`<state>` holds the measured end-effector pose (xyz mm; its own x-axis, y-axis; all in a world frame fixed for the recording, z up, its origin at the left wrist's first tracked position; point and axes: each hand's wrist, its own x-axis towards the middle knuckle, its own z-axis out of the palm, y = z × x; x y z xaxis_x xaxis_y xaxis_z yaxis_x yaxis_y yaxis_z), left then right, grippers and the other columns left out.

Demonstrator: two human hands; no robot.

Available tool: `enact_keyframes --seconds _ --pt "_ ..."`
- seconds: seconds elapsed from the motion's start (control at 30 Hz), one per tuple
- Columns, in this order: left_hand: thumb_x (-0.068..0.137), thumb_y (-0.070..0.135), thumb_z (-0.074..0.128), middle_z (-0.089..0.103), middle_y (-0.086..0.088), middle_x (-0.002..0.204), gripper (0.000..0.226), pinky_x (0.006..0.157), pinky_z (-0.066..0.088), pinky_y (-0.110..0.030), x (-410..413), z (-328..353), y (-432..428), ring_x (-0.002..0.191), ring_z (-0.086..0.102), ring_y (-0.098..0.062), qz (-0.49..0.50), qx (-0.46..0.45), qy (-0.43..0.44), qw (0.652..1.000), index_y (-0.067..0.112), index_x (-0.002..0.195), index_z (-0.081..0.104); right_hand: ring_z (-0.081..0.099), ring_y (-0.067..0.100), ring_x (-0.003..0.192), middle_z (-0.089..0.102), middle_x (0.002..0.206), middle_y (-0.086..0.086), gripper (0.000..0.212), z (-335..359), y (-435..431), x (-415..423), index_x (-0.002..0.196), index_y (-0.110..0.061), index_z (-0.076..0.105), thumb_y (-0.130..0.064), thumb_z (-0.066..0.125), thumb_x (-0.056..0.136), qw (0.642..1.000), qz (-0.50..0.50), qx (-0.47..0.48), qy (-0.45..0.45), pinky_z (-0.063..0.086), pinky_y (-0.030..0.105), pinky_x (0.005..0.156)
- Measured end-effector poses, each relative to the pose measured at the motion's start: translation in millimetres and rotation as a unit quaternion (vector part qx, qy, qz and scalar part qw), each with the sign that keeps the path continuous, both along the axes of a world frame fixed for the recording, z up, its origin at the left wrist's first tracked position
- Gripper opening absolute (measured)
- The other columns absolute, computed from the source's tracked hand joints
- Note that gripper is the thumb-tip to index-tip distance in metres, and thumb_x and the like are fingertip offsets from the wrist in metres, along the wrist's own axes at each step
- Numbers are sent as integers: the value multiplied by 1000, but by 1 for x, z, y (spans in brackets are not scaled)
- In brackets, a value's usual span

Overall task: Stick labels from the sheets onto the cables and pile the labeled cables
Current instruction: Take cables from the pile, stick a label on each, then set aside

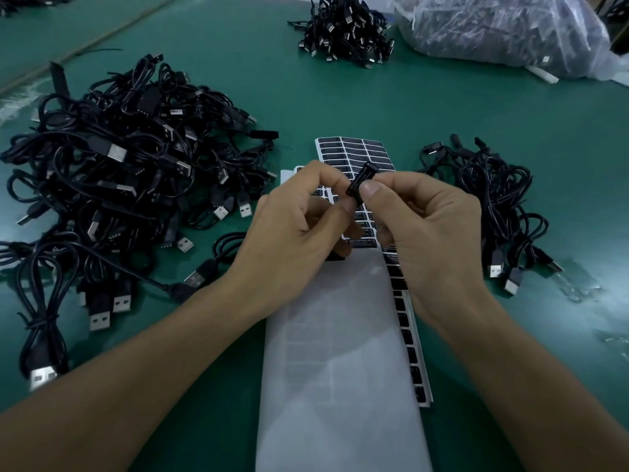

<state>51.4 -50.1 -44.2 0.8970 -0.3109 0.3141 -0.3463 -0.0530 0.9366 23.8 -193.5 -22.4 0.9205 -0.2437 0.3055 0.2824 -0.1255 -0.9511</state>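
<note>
While in two hands point(299, 216) point(429, 226), one cable point(361, 181)

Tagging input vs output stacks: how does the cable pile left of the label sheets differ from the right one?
The left pile is far bigger and sprawls; the right pile is small and compact. Many silver USB plugs show across the left pile, only a few at the right pile's near end. Both: black USB cables on the green table.

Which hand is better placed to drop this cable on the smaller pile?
Probably right: the right hand pinches the module, and the smaller pile lies on its side, farther from the left hand.
</note>
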Motion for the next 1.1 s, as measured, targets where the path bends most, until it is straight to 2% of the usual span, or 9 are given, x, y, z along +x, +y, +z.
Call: enact_keyframes --seconds 0.03,0.23,0.3,0.4,0.5,0.6,0.77,0.97,1.1 --pt "100 16 58 74 -5 75 2 69 62 -46 0 0 0 66 72 -23 -3 1 6 1000 15 102 59 52 -1 53 62 57 -13 17 0 0 0 77 -17 73 -5 70 89 1000 0 5 6 44 14 57" --pt "98 14 63 78 1 81 24 76 62 -31 1 1 0 76 75 -16 -1 -4 20 1000 31 114 55 59 6 68 67 70 -9 15 -1 0 2 80 -17 73 -9 68 91 995 33 85 42 48 18 66" --pt "98 18 62 78 5 85 22 81 62 -36 2 0 0 81 75 -12 1 21 9 1000 31 116 61 60 11 71 67 72 -4 18 -2 0 2 78 -19 73 -9 67 92 990 53 120 53 51 20 66" --pt "92 26 62 78 7 86 14 83 61 -45 3 1 0 84 76 -15 4 44 2 999 35 100 70 57 17 74 66 72 -1 21 -3 -1 3 76 -22 75 -10 67 91 989 55 122 61 51 25 68" --pt "87 29 66 78 3 82 10 81 61 -49 4 -1 0 81 76 -21 13 40 20 999 24 95 71 56 16 73 66 71 -1 18 -3 -3 5 77 -20 75 -10 69 90 988 50 128 67 50 26 70" --pt "94 19 67 78 2 82 2 83 61 -49 5 -2 1 81 76 -19 7 28 30 999 21 94 69 59 15 73 67 71 0 20 -4 -3 4 76 -19 76 -9 69 91 991 48 107 63 51 25 70" --pt "99 14 63 78 -2 82 3 83 61 -48 4 -1 0 81 76 -20 7 19 42 999 13 99 66 64 7 66 70 68 -3 15 -3 -2 3 79 -15 75 -9 69 91 996 27 57 59 51 17 62" --pt "98 15 64 78 -1 82 6 81 62 -45 4 -1 1 79 76 -19 1 23 35 999 20 98 67 63 10 69 73 73 4 12 -2 -5 2 82 -16 76 -12 69 91 998 16 13 61 50 17 62" --pt "94 20 69 78 -1 82 7 80 60 -53 3 -2 1 79 76 -24 -7 25 30 999 23 100 67 64 8 67 74 73 3 14 -1 -7 2 80 -17 76 -11 69 91 998 14 -6 57 50 16 61"
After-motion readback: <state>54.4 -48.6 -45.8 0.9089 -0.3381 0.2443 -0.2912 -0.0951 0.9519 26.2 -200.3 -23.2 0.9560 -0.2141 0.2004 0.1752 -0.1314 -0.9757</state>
